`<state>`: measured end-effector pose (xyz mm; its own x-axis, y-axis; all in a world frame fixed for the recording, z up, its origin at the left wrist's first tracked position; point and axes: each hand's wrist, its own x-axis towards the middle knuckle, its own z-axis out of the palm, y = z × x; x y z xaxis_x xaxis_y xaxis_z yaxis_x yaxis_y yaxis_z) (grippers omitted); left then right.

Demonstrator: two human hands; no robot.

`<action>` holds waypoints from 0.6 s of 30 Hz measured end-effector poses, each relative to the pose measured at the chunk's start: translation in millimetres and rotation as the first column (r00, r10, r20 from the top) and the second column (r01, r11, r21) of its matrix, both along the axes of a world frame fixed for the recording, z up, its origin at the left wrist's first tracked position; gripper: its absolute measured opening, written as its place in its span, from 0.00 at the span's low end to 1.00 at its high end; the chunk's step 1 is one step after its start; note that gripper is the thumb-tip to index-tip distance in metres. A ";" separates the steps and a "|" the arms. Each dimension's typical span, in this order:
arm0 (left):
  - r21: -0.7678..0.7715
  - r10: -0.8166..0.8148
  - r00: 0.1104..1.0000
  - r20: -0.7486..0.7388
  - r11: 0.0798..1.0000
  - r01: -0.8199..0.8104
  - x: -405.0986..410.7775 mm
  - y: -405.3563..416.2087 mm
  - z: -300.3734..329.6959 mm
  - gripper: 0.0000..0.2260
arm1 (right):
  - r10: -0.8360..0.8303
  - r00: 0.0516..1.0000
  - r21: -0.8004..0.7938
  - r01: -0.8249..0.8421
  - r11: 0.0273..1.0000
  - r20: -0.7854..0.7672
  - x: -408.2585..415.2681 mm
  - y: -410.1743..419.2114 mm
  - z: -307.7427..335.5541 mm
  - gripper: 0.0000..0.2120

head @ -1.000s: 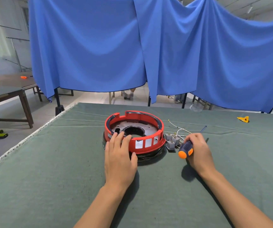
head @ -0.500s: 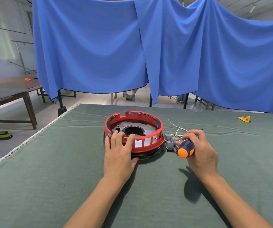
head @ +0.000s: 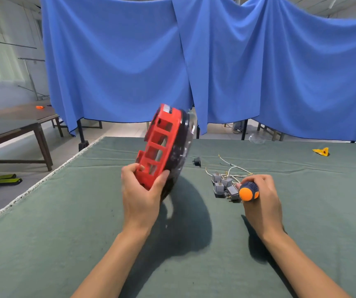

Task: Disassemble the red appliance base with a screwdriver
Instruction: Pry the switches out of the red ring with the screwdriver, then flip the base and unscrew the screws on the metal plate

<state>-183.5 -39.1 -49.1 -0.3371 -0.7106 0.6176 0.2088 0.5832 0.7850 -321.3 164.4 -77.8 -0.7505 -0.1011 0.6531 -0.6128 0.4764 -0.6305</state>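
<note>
Green cloth covers the worktop point(head: 65, 222). Nearest, the right hand point(head: 261, 201) has its grip clenched round the screwdriver point(head: 249, 191), just right of the grey connector blocks point(head: 223, 186). Left of those blocks, the left hand point(head: 140, 194) grasps the red appliance base point(head: 160, 145) by its lower rim, tilted on edge above the cloth. Beyond the blocks lies a small black part point(head: 197, 161)

screwdriver point(head: 249, 191) shaft hidden behind right hand point(head: 261, 203), red appliance base point(head: 164, 145) motion-blurred, forearms cut off below
</note>
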 end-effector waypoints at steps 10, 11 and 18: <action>0.696 -0.112 0.931 -0.348 0.634 0.337 -2.9 -22.2 4.0 0.18 | 0.128 0.981 -0.146 -0.150 0.978 -0.146 3.3 -1.9 3.7 0.10; 0.730 -0.145 0.916 -0.373 0.564 0.387 -2.0 -22.8 2.6 0.18 | 0.124 0.976 -0.163 -0.154 0.975 -0.178 4.1 -1.8 4.9 0.10; 0.865 -0.288 0.890 -0.354 0.261 0.429 7.0 -26.8 -7.5 0.20 | 0.204 0.922 -0.228 -0.287 0.930 -0.330 13.9 -4.5 15.3 0.06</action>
